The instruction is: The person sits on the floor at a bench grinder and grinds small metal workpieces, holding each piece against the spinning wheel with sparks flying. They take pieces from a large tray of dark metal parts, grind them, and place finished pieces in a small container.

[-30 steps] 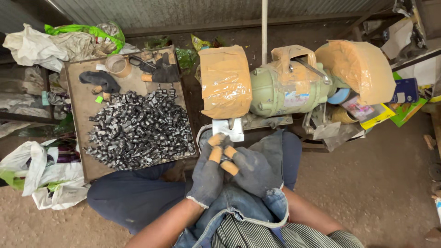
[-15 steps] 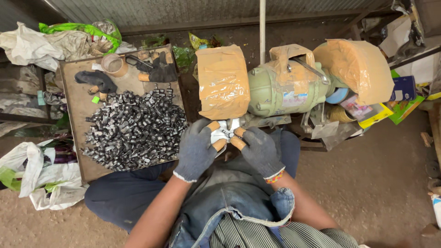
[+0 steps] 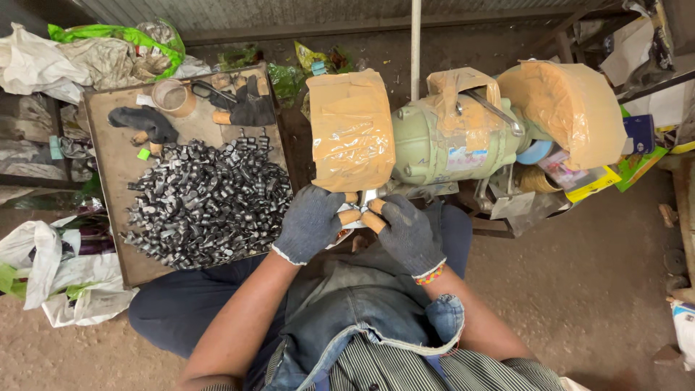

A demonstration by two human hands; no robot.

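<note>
Both my hands wear grey knit gloves with bare, taped fingertips. My left hand point(image 3: 313, 223) and my right hand point(image 3: 407, 232) meet just under the left taped wheel cover point(image 3: 351, 129) of a green bench grinder point(image 3: 433, 145). Together they pinch a small metal piece point(image 3: 360, 205) against the grinder's underside; most of the piece is hidden by my fingers. A denim cloth covers my lap.
A brown tray point(image 3: 108, 181) on my left holds a heap of several dark metal parts point(image 3: 206, 203), spare gloves point(image 3: 143, 119), a tape roll point(image 3: 172, 94) and scissors. Plastic bags point(image 3: 51, 279) lie at the far left. The right wheel cover point(image 3: 568, 101) and clutter sit at right.
My hands have risen from my lap up to the grinder's left wheel and closed together on the small piece.
</note>
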